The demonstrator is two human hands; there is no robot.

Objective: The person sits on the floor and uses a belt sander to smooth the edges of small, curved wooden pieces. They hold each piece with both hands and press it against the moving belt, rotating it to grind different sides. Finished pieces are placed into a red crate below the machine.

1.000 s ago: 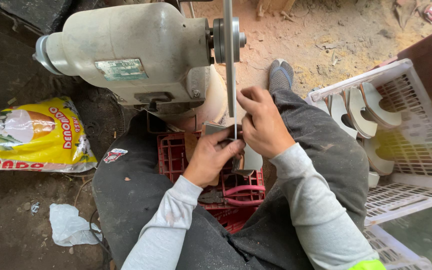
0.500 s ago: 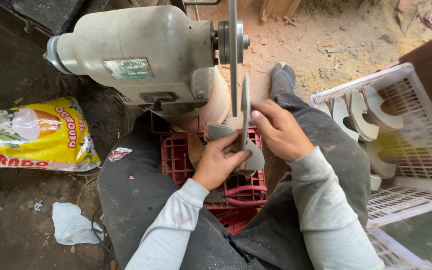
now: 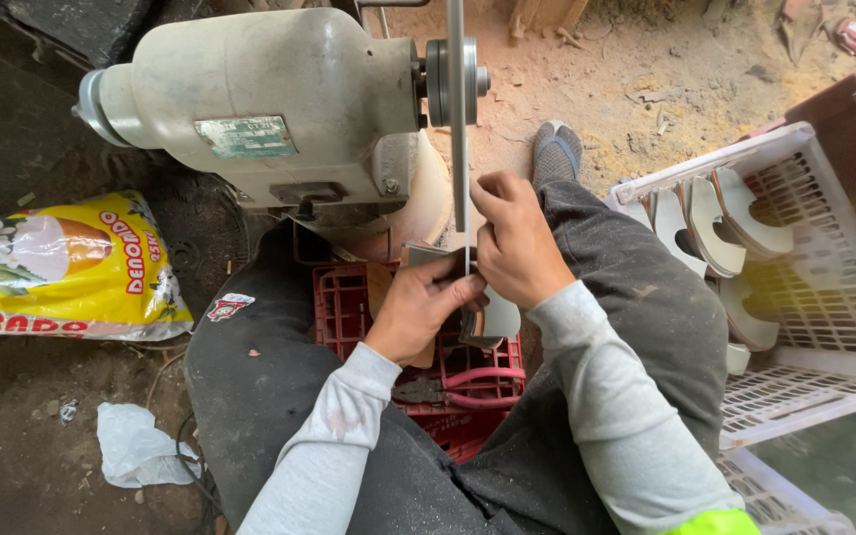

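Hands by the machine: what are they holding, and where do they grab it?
Both hold one flat grey metal piece against the thin wheel. The left hand grips its left edge; the right hand pinches its upper right side.

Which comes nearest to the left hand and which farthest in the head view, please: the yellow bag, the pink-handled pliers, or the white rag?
From the left hand:
1. Pink-handled pliers, just below it in the red crate.
2. White rag, lower left on the ground.
3. Yellow bag, far left.
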